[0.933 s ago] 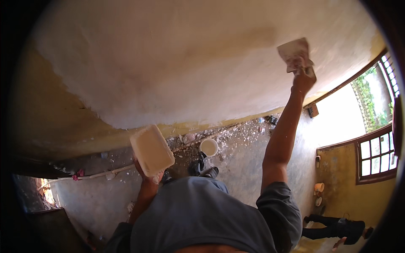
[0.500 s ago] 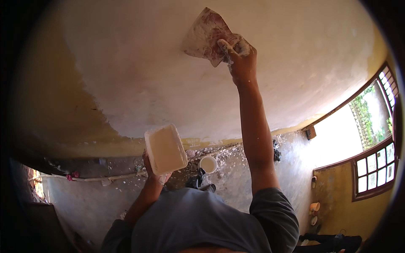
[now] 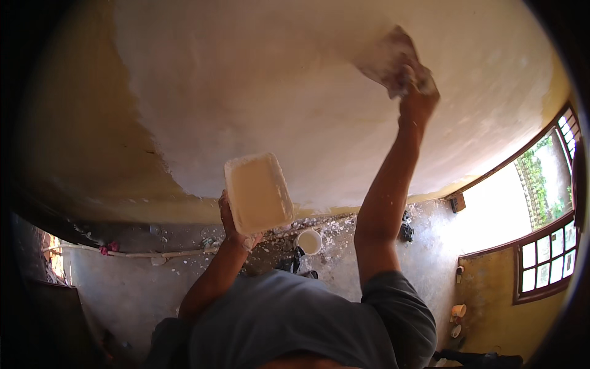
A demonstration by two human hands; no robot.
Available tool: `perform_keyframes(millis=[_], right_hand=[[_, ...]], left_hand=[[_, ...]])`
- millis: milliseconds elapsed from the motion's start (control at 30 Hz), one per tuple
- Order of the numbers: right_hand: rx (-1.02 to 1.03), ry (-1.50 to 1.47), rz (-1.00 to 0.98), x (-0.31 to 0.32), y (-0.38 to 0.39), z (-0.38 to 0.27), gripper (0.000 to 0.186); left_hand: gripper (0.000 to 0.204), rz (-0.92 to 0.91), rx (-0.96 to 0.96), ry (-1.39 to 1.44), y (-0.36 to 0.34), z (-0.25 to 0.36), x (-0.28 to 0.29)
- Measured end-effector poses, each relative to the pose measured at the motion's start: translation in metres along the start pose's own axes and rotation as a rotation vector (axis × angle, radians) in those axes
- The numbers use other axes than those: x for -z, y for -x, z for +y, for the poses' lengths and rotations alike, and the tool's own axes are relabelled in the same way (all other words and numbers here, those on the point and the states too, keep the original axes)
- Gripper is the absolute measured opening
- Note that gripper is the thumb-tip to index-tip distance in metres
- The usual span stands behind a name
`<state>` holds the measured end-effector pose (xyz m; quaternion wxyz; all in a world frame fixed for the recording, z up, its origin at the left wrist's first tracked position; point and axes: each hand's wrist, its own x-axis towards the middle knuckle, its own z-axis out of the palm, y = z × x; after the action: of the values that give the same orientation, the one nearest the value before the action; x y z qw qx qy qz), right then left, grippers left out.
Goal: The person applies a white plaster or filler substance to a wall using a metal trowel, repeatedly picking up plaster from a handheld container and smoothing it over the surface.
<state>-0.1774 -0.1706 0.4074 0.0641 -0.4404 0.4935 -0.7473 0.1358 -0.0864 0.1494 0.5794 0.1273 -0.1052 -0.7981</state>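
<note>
From where I'm standing, the right hand (image 3: 421,92) is clutching a blurred scraper (image 3: 393,55), perhaps touching the wall (image 3: 258,86); lower down, the left hand (image 3: 230,219) is holding up a rectangular tray (image 3: 258,192).

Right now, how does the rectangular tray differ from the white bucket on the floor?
The tray is rectangular; the bucket is round. The tray is held up in the left hand, while the bucket stands on the floor. The tray looks larger in this view than the bucket. Both are pale and open-topped.
</note>
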Motion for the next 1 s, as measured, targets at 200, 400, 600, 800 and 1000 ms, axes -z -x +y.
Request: perform_keyframes(millis=[200, 400, 600, 800, 1000], right_hand=[[0.584, 0.653, -0.406, -0.043, 0.006, -0.018, 0.033], [0.407, 0.150, -0.174, 0.025, -0.039, -0.076, 0.021], [0.560, 0.499, -0.668, -0.054, 0.032, -0.021, 0.027], [0.823, 0.817, -0.807, -0.092, 0.074, -0.009, 0.022], [0.839, 0.872, -0.301, -0.065, -0.003, -0.043, 0.023]], left_hand=[[0.056, 0.040, 0.024, -0.067, 0.006, 0.002, -0.027], [0.057, 0.080, 0.075, -0.041, 0.003, 0.003, -0.032], [0.058, 0.081, 0.036, -0.022, 0.001, -0.001, -0.025], [0.057, -0.019, 0.049, -0.014, -0.001, -0.005, -0.028], [0.055, 0.018, 0.048, 0.009, 0.000, -0.002, -0.025]])
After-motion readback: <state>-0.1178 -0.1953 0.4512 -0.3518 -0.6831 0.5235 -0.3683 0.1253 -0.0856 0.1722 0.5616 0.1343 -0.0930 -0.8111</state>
